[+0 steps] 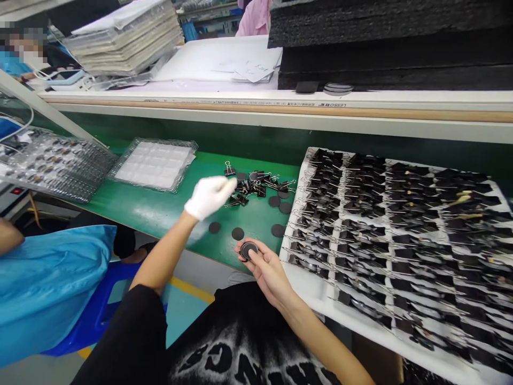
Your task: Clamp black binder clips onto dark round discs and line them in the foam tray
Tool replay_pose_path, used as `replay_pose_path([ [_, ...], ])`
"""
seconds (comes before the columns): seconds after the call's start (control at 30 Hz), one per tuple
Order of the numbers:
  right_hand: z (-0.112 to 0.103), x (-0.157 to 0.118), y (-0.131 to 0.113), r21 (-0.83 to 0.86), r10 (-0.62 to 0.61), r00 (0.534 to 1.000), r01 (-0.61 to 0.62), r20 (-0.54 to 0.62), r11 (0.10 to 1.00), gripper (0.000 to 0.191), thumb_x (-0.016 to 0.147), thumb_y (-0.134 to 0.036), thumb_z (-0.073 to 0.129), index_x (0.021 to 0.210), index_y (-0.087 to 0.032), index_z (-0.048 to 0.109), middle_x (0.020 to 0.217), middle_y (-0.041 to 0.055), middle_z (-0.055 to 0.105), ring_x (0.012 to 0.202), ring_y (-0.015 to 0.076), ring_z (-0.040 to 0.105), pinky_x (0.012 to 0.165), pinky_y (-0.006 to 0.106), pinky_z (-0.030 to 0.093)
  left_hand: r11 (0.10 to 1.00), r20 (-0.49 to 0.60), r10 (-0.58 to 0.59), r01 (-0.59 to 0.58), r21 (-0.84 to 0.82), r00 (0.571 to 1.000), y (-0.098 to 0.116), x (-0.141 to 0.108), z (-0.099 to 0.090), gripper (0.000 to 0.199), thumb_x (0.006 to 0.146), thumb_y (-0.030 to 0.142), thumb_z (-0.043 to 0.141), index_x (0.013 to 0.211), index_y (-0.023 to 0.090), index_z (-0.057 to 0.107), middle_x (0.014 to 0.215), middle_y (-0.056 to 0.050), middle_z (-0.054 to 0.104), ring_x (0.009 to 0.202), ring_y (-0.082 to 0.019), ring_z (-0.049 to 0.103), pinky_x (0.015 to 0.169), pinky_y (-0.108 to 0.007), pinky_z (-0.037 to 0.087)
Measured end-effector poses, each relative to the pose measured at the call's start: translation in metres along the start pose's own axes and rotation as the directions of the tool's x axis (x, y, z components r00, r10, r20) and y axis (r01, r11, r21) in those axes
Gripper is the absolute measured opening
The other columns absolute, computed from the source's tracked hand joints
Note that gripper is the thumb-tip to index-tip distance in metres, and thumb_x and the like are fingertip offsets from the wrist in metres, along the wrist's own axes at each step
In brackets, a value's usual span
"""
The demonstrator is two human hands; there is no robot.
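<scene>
My left hand (210,198), in a white glove, reaches over the green tabletop (156,211) to the left edge of a pile of black binder clips (260,190). Its fingers are pressed together, and whatever they may hold is hidden. Bare, my right hand (265,266) grips a round black disc (248,251) with a raised rim, thumb on its face, close to the table's front edge. Several flat black discs lie about, one (238,233) just beyond my right hand and another (214,228) farther left.
A white tray (304,278) packed with rows of clipped black parts fills the right side. Clear plastic trays (154,164) lie at left. A shelf edge (256,112) crosses behind. A person's blue garment (52,283) is at lower left.
</scene>
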State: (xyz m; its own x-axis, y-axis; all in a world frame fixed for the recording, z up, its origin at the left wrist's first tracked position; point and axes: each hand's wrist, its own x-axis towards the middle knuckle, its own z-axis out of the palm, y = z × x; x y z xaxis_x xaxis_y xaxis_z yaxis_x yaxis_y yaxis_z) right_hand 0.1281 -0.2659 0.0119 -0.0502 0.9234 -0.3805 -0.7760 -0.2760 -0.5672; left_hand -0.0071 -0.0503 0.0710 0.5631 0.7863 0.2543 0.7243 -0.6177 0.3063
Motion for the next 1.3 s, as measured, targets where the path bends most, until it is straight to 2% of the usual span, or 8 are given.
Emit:
replay_pose_path([
  [0.1,0.002,-0.001,-0.003,-0.006,0.021,1.000,-0.021,-0.004,1.000,0.036,0.080,-0.038,0.088,0.109,-0.022,0.075,0.112,0.0069,0.077,0.105,0.0227,0.075,0.104,0.039,0.054,0.951,-0.086,-0.227,0.240,0.197,0.970,-0.029,0.062,0.003,0.052,0.105,0.054,0.036,0.090,0.018,0.072,0.079,-0.008,0.071,0.076,-0.022,0.064,0.067,-0.031,0.035],
  [0.2,0.000,-0.003,-0.004,0.014,0.049,0.999,-0.049,0.003,0.999,0.038,0.077,-0.038,0.090,0.109,-0.022,0.076,0.100,0.0051,0.077,0.098,0.0215,0.075,0.103,0.039,0.053,0.952,0.088,-0.217,0.191,0.240,0.972,-0.047,0.099,0.012,0.042,0.099,0.056,0.050,0.107,0.020,0.070,0.091,-0.007,0.076,0.082,-0.023,0.066,0.066,-0.030,0.034],
  [0.3,-0.005,-0.004,-0.002,-0.021,0.017,1.000,-0.017,0.024,1.000,0.040,0.076,-0.040,0.091,0.109,-0.022,0.078,0.096,0.0034,0.075,0.086,0.0175,0.070,0.092,0.034,0.054,0.955,0.151,-0.182,0.139,0.261,0.972,-0.051,0.107,0.017,0.034,0.089,0.051,0.063,0.080,0.019,0.069,0.076,-0.008,0.072,0.076,-0.025,0.066,0.066,-0.030,0.033],
  [0.53,-0.007,-0.020,-0.008,-0.205,-0.173,0.985,0.174,0.025,0.963,0.029,0.077,-0.044,0.089,0.098,-0.025,0.082,0.116,0.0081,0.070,0.101,0.0220,0.063,0.088,0.032,0.052,0.958,-0.119,-0.089,0.118,0.263,0.989,0.006,0.025,0.001,0.053,0.106,0.038,0.029,0.061,0.021,0.052,0.059,-0.007,0.055,0.063,-0.020,0.057,0.065,-0.034,0.029],
  [0.63,-0.006,-0.029,-0.017,-0.367,-0.254,0.965,0.262,0.072,0.892,0.027,0.081,-0.046,0.085,0.100,-0.026,0.082,0.143,0.0114,0.059,0.120,0.0285,0.060,0.099,0.038,0.051,0.954,-0.172,0.253,-0.217,0.205,0.952,0.048,-0.039,0.002,0.047,0.103,0.031,0.040,0.057,0.021,0.047,0.051,-0.002,0.046,0.053,-0.016,0.046,0.061,-0.034,0.026],
  [0.8,-0.015,-0.042,-0.024,-0.525,-0.208,0.968,0.252,0.144,0.813,0.022,0.090,-0.040,0.077,0.109,-0.029,0.081,0.124,0.0098,0.067,0.115,0.0270,0.064,0.099,0.039,0.052,0.831,-0.078,0.547,-0.552,-0.068,0.833,0.077,-0.098,0.009,0.030,0.094,0.021,0.044,0.065,0.022,0.051,0.054,0.001,0.053,0.048,-0.014,0.046,0.055,-0.033,0.028],
  [1.0,-0.024,-0.064,-0.034,-0.742,-0.206,0.957,0.290,0.206,0.605,0.018,0.093,-0.030,0.071,0.107,-0.031,0.082,0.115,0.0082,0.074,0.113,0.0284,0.067,0.099,0.041,0.054,0.929,0.170,0.351,-0.320,-0.187,0.921,0.065,-0.102,-0.003,0.040,0.072,0.056,0.067,0.091,0.022,0.061,0.066,0.003,0.064,0.052,-0.015,0.057,0.055,-0.030,0.035],
  [1.3,-0.042,-0.072,-0.041,-0.834,-0.104,0.938,0.343,0.332,0.433,0.026,0.096,-0.023,0.067,0.115,-0.036,0.080,0.124,0.0071,0.074,0.121,0.0294,0.066,0.104,0.046,0.051,0.922,0.477,0.382,-0.288,-0.259,0.792,0.069,-0.110,-0.004,0.041,0.071,0.059,0.075,0.067,0.022,0.056,0.053,0.005,0.057,0.046,-0.012,0.049,0.049,-0.027,0.024],
])
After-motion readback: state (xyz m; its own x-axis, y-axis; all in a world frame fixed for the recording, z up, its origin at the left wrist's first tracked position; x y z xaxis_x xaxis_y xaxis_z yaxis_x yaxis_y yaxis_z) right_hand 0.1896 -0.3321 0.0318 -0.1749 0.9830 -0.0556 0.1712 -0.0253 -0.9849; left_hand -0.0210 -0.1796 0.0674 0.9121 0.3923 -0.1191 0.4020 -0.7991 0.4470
